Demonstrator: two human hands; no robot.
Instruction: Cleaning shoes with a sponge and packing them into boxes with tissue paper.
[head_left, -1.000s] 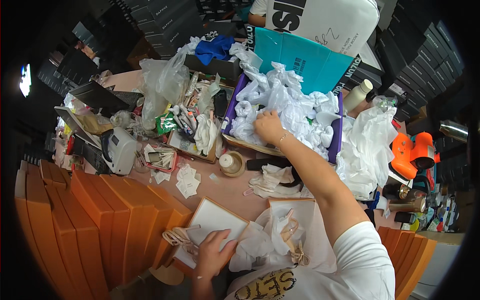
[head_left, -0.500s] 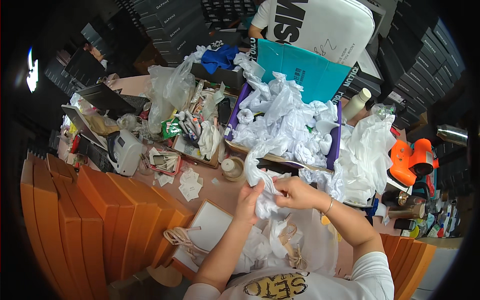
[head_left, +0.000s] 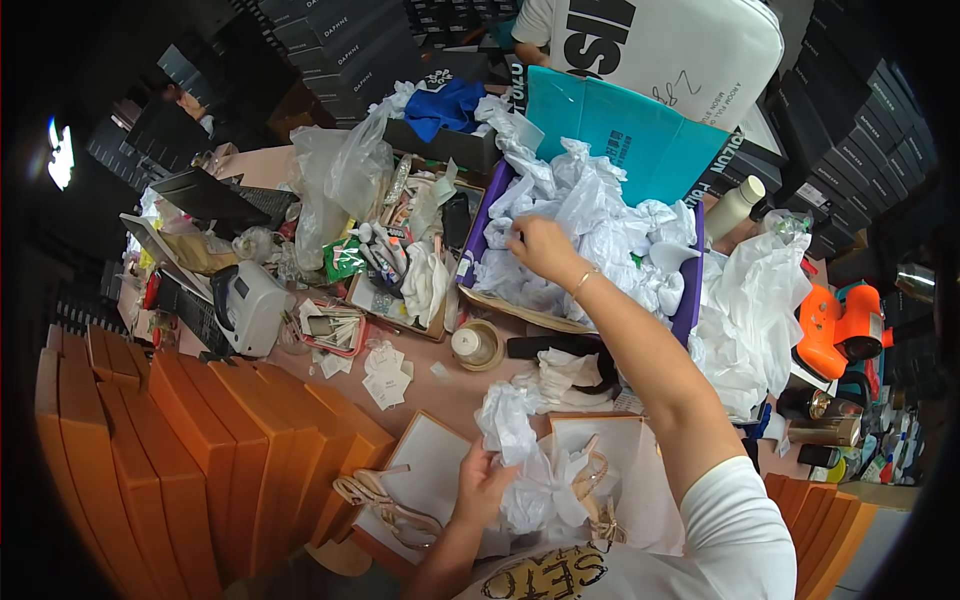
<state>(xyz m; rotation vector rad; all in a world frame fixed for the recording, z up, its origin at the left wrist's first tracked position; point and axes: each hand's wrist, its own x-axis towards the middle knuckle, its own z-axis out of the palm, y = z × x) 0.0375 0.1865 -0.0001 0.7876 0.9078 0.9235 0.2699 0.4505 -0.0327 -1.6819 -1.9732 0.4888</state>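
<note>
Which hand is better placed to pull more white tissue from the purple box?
Right. The right hand already rests on the white tissue heaped in the purple box, arm stretched across the table. The left hand is near the body, gripping a crumpled wad over the open shoebox.

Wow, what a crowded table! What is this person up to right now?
A person is packing with tissue paper. Their right hand reaches into a purple box heaped with white tissue paper. Their left hand holds a crumpled wad of tissue over an open shoebox with strappy sandals.
</note>
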